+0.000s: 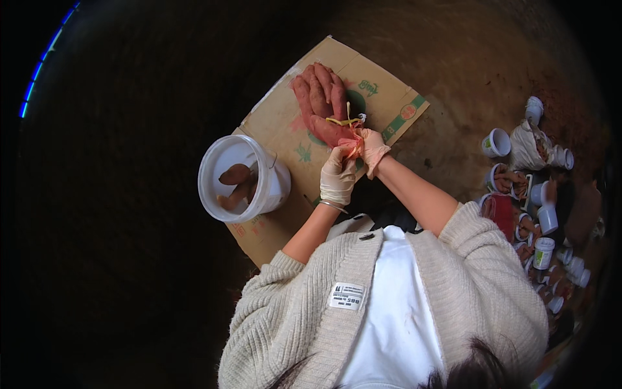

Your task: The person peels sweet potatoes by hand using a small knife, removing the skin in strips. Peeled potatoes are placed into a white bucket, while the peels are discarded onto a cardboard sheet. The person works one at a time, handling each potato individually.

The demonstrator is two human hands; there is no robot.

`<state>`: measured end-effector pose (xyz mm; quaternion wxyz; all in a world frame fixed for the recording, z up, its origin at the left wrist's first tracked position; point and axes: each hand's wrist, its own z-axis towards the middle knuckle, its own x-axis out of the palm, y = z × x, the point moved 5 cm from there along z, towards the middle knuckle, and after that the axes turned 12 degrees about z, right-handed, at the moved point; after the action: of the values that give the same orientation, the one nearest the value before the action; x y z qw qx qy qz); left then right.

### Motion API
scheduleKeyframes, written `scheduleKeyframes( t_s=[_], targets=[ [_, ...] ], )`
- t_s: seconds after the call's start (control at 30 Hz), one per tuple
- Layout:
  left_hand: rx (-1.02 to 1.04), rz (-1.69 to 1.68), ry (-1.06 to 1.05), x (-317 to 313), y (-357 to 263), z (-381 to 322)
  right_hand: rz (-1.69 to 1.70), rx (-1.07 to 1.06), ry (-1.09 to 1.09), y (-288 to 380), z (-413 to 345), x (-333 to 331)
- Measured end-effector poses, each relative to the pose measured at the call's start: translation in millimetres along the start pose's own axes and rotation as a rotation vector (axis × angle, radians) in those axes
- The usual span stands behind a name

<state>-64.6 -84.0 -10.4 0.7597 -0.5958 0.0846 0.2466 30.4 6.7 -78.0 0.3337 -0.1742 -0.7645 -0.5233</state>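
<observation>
Several sweet potatoes in a red net bag (318, 99) lie on a flattened cardboard box (272, 116). The bag's gathered red neck (354, 146) is bunched up at its near end. My left hand (337, 177), in a pale thin glove, pinches this neck from the near side. From the right, my right hand (374, 148), gloved likewise, grips the neck too; its fingertips are partly hidden. A yellow strip (342, 121) lies across the bag just beyond my hands, with a small white piece (362, 117) beside it.
A white plastic bucket (279, 182) with a few sweet potatoes (235, 174) stands left on the cardboard. On the floor at right are several white tubs (496, 143), a whitish sack (527, 146), a red cloth-like item (499, 214) and more sweet potatoes (508, 179).
</observation>
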Motion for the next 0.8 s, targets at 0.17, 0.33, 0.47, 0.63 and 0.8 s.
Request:
scheduleKeyframes(
  t_s=[0.17, 0.33, 0.47, 0.63, 0.8],
  targets=[
    [-0.125, -0.355, 0.012, 10, 26, 2, -0.224, 0.146, 0.035, 5, -10, -4],
    [-0.043, -0.347, 0.042, 11, 27, 8, -0.274, 0.175, -0.094, 1, -21, 8],
    [0.001, -0.288, 0.056, 16, -2, 7, 0.449, 0.290, -0.275, -55, 24, -38],
    [0.028, -0.206, 0.041, 18, 9, 6, 0.460, 0.321, -0.211, -87, 56, -72],
    [-0.291, -0.343, 0.010, 0, 22, 3, -0.287, 0.188, -0.017, -1, -11, -13]
  ],
)
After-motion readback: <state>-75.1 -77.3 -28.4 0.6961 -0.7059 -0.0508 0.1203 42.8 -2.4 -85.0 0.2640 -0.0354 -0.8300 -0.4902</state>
